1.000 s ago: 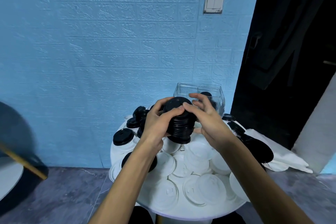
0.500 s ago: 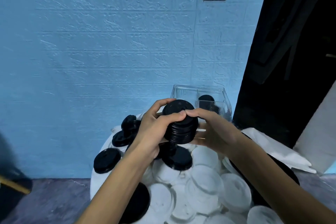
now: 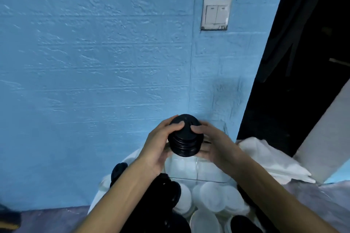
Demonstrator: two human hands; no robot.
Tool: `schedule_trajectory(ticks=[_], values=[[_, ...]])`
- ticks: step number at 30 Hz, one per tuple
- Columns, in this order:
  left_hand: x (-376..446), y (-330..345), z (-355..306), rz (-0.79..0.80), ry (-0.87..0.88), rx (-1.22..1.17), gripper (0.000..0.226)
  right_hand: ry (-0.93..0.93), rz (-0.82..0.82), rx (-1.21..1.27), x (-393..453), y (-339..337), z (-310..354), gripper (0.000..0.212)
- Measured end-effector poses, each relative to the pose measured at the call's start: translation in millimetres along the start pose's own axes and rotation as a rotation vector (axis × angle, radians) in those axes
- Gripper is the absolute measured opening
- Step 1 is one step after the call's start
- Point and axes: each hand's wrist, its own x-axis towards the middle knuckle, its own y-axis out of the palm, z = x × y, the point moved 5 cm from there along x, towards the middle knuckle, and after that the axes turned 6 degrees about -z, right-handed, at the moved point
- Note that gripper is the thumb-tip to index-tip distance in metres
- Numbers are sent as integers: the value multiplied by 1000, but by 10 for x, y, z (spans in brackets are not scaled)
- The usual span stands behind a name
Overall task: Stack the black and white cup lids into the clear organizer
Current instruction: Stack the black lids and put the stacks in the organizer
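Both hands, left hand (image 3: 161, 138) at nine o'clock and right hand (image 3: 212, 142) at three, clasp the stack of black lids (image 3: 185, 139) squarely, aligned above the clear organizer (image 3: 197, 168) on the worktop.

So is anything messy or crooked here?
Yes. The stack of black lids held by the left hand and right hand leans sideways, and white lids lie scattered, overlapping, below.

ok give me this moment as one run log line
left hand: grips stack of black lids | right hand: grips same stack | stack: held above clear organizer | loose white lids: on table in front of the organizer
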Motion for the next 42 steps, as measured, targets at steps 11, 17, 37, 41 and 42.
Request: schedule_trajectory(ticks=[11,17,37,41,42], values=[[279,620,-648,-50,-174,34,40,15,-215,122,161,-381,839,69],[503,812,-316,-122,-249,20,37,47,-292,159,264,-628,663,64],[1091,794,614,-316,-338,-15,33,151,-394,-7,862,-988,-98,30],[1338,839,720,-299,-368,-10,30,170,-406,-52,1080,-1037,-214,33],[1386,847,721,-307,-372,4,30,183,-412,-66,1136,-1058,-258,30]])
